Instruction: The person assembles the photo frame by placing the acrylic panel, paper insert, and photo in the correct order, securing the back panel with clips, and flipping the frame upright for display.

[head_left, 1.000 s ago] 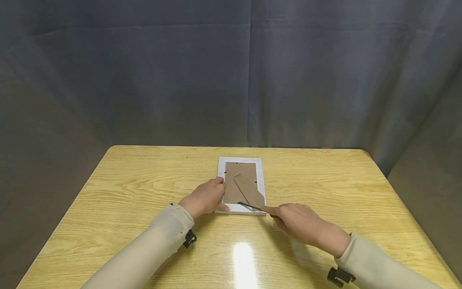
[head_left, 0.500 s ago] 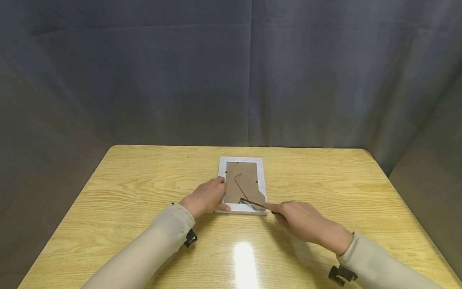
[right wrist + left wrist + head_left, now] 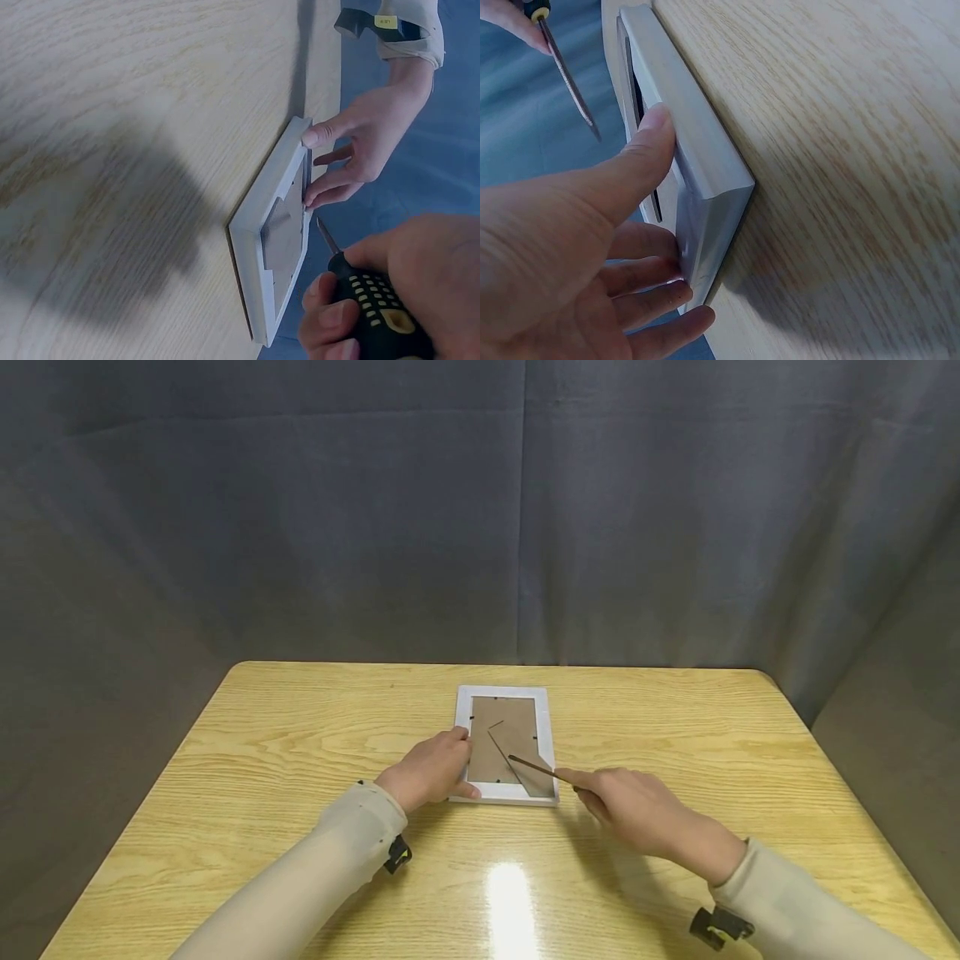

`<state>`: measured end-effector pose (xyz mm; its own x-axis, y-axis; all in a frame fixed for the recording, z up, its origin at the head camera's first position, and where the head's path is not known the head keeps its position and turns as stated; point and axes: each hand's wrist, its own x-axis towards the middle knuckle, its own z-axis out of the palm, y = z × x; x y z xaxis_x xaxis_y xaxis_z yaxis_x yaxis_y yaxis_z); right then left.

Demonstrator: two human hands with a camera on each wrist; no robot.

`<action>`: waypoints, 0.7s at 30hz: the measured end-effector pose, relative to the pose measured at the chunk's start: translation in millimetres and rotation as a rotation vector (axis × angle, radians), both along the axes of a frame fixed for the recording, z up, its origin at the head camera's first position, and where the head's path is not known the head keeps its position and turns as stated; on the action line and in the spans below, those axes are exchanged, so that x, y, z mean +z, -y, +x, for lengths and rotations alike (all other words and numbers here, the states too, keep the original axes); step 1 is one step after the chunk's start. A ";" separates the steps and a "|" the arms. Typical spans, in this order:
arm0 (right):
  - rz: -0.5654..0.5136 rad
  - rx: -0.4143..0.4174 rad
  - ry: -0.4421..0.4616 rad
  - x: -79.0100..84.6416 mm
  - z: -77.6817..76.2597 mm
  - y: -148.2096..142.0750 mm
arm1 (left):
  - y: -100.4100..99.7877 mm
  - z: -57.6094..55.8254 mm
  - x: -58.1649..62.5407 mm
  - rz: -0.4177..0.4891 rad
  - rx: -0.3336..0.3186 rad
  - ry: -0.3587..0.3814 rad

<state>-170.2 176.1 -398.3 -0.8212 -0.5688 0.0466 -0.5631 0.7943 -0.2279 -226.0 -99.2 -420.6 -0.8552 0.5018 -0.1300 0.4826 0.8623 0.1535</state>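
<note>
A white picture frame lies face down on the table, its brown backing board showing. Small dark tabs sit around the board's edge, and a bent dark line crosses it. My left hand holds the frame's near left corner, thumb on the near edge and fingers along the side. In my right hand is a screwdriver with a black and yellow handle, gripped in curled fingers. Its thin shaft points left over the board's near right part. In the left wrist view the screwdriver tip stands clear of the frame.
The wooden table has rounded far corners and a bright light reflection near the front. Dark grey curtains hang behind it and at both sides. A black wrist device hangs below each sleeve cuff.
My right hand has lifted slightly and shifted right, carrying the screwdriver tip from the near-edge tab up over the backing board. The tab there shows again. My left hand stays on the frame.
</note>
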 end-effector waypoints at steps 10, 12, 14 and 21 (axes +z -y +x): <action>-0.025 -0.040 -0.040 0.1 -5.6 -6.0 | -0.4 0.5 0.4 -0.006 0.005 0.002; -0.034 -0.052 -0.046 -0.6 -6.7 -7.6 | -0.6 0.3 0.4 -0.008 0.005 0.004; -0.047 -0.064 -0.061 -1.4 -7.9 -9.0 | -0.8 0.2 0.6 -0.008 0.005 0.007; -0.087 -0.107 -0.100 -3.8 -12.6 -14.0 | -0.9 -0.2 -0.1 -0.014 0.009 0.009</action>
